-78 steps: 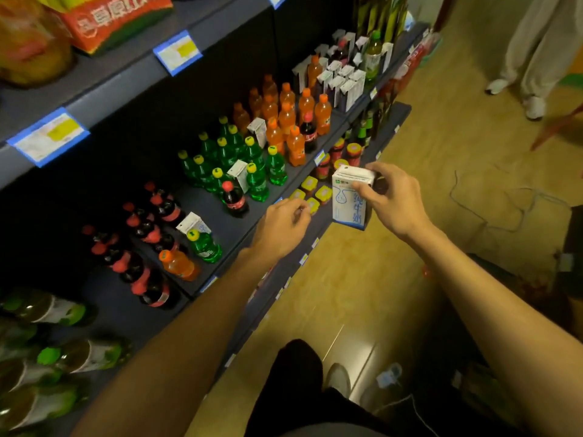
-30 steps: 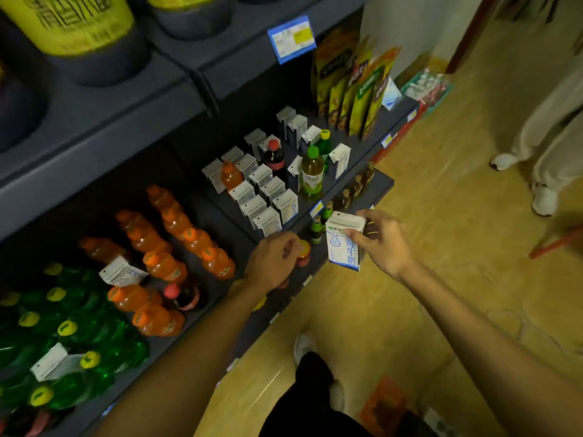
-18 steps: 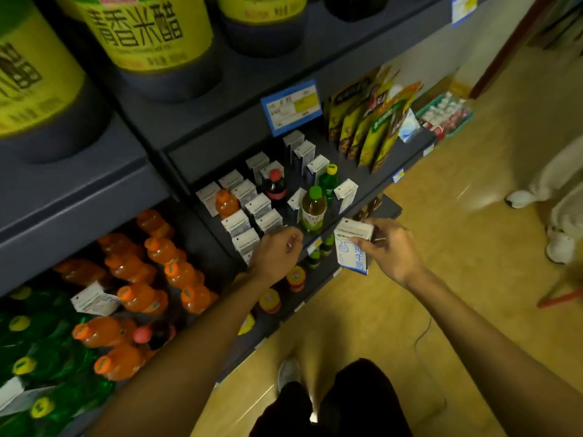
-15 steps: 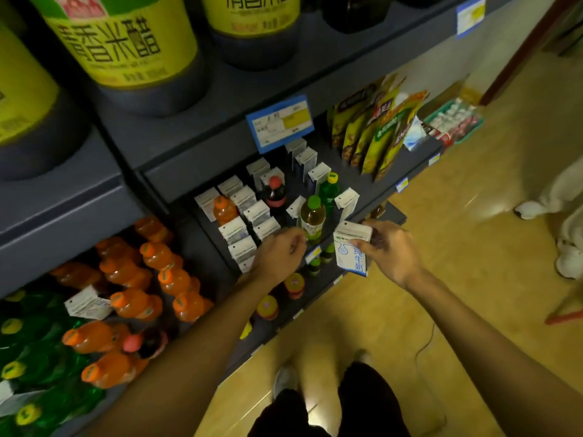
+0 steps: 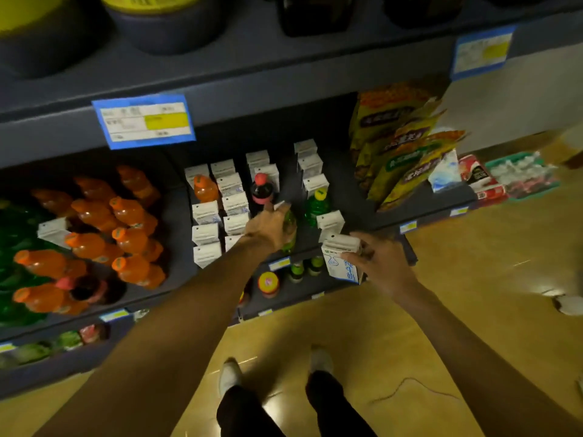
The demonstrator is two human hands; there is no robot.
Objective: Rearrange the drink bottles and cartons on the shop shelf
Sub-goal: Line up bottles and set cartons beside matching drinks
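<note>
Milk carton (image 5: 341, 261), white with blue print, upright, pinched at its top by right hand (image 5: 383, 263), in front of the shelf (image 5: 419, 212) edge, off the shelf board. Left hand (image 5: 268, 227) reaches onto the shelf, fingers curled round a green-tea bottle (image 5: 289, 230); bottle mostly hidden by the hand. Just beyond: cola bottle (image 5: 262, 192) with red cap, green bottle (image 5: 317, 206) with yellow cap, rows of white cartons (image 5: 235, 203). Orange bottles (image 5: 126, 234) to the left, snack bags (image 5: 400, 146) to the right.
</note>
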